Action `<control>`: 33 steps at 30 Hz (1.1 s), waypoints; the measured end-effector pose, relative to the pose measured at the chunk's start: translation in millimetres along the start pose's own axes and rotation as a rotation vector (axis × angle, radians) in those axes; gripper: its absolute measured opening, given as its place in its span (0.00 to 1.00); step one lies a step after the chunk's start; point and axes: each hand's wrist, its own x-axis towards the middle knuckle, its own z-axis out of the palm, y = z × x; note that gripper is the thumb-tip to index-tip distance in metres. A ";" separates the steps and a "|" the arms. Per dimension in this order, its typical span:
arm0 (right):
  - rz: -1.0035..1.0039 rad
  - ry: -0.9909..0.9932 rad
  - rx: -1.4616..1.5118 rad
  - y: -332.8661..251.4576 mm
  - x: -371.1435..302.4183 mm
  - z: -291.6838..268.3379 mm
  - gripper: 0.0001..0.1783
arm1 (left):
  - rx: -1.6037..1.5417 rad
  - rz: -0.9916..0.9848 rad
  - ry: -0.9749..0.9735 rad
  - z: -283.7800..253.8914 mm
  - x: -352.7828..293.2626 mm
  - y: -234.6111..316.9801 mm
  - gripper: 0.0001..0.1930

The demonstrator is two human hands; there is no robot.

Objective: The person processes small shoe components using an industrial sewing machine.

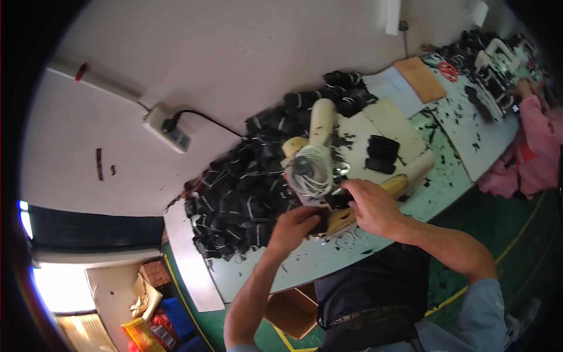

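In front of me stands a cream machine shaped like a sewing machine, with a coil of white cord round its near end. My left hand is closed on a small black fabric piece at the machine's near edge. Just right of it, my right hand has its fingers pinched together beside the cord; what they hold is too small to make out. Dark fabric lies between the two hands. Short black fabric strips are stacked on the machine's cream bed.
Black fabric bundles tied with white string are heaped on the left. Rightward are a brown folder, red scissors and a pink-sleeved co-worker by another machine. A power strip hangs on the wall; an open carton stands below.
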 end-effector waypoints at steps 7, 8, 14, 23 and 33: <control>0.008 -0.133 0.175 17.5 -6.5 -12.4 0.12 | 0.283 -0.252 0.157 9.6 13.1 8.5 0.16; 0.007 -0.128 0.174 15.2 -5.6 -8.8 0.12 | 0.321 -0.191 0.176 14.3 16.6 7.6 0.16; 0.005 -0.074 -0.056 -0.6 -1.6 -6.9 0.14 | -0.160 -0.168 -0.011 11.0 3.8 13.1 0.16; -0.074 -0.116 0.184 17.3 -6.5 -6.8 0.12 | 0.196 -0.268 0.163 14.4 10.3 15.7 0.15; 0.022 -0.074 0.018 5.7 -5.1 -14.7 0.14 | 0.004 -0.081 0.113 5.5 -2.9 6.5 0.12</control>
